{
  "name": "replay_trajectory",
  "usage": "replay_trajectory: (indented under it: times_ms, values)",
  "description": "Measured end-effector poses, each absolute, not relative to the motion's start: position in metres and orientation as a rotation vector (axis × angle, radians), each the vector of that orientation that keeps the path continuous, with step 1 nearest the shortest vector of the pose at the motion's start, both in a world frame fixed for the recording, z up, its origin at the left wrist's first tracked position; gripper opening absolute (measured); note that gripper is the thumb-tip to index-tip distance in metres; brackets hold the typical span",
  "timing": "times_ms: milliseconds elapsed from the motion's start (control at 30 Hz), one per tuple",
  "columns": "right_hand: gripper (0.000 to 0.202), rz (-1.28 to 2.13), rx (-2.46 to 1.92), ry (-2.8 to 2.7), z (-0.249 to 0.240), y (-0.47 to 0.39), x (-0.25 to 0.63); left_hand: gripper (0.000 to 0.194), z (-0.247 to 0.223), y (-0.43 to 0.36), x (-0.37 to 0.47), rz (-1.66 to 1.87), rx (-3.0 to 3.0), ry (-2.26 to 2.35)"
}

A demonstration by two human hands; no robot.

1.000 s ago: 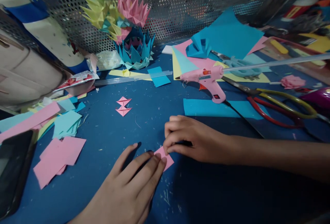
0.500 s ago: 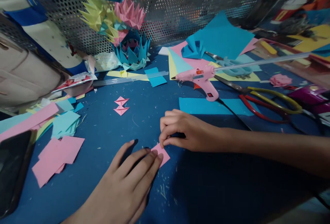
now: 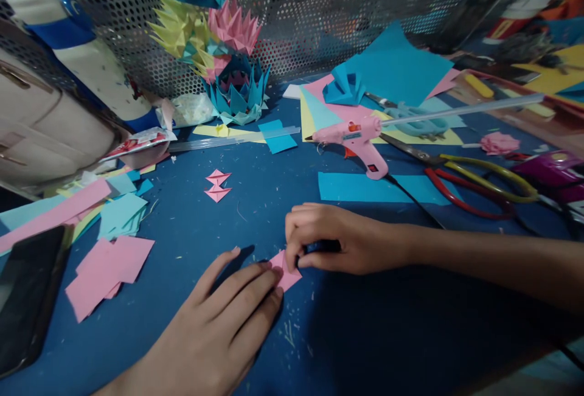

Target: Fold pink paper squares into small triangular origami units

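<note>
A small pink paper square (image 3: 288, 280) lies on the blue table between my hands, with a fold showing across it. My left hand (image 3: 228, 317) rests flat with its fingers stretched out, the fingertips holding down the paper's left side. From the right, my right hand (image 3: 326, 241) is curled, its index finger and thumb drawn together at the paper's upper right edge. Two small folded pink paper pieces (image 3: 218, 186) lie beyond my left hand. To the left is a loose pile of pink paper squares (image 3: 109, 271).
A pink glue gun (image 3: 360, 140) lies ahead, beside red-and-yellow-handled scissors (image 3: 479, 186) and a blue paper strip (image 3: 337, 187). Folded paper flowers (image 3: 237, 92) stand against the perforated metal panel. A phone (image 3: 30, 298) and light blue squares (image 3: 121, 215) are at left.
My right index finger has shifted inward over the pink paper, and a crease now shows on it. My left fingertips have slid back slightly. The view has shifted a little.
</note>
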State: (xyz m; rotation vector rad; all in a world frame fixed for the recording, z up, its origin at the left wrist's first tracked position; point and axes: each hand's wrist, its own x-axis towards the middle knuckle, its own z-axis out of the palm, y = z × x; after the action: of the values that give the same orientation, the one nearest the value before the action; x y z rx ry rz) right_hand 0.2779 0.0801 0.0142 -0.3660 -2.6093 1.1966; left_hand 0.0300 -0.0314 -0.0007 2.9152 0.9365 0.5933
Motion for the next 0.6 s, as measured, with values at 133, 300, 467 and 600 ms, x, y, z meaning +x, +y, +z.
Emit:
replay_trajectory:
  times_ms: [133, 300, 467, 600]
  values:
    - [0.020, 0.992, -0.402, -2.709, 0.013, 0.075, 0.274, 0.031, -0.003, -0.032, 0.030, 0.603, 2.921, 0.934]
    - [0.016, 0.936, -0.399, -2.710, 0.010, 0.073, 0.274, 0.039, -0.003, -0.032, 0.028, 0.518, 2.921, 0.941]
    - [0.022, 0.632, -0.247, -2.677, 0.003, 0.074, 0.280, 0.035, 0.002, -0.030, 0.031, 0.447, 2.914, 0.959]
    - [0.021, 0.205, -0.048, -2.661, -0.001, 0.075, 0.285, 0.033, 0.003, -0.030, 0.032, 0.536, 2.929, 0.941]
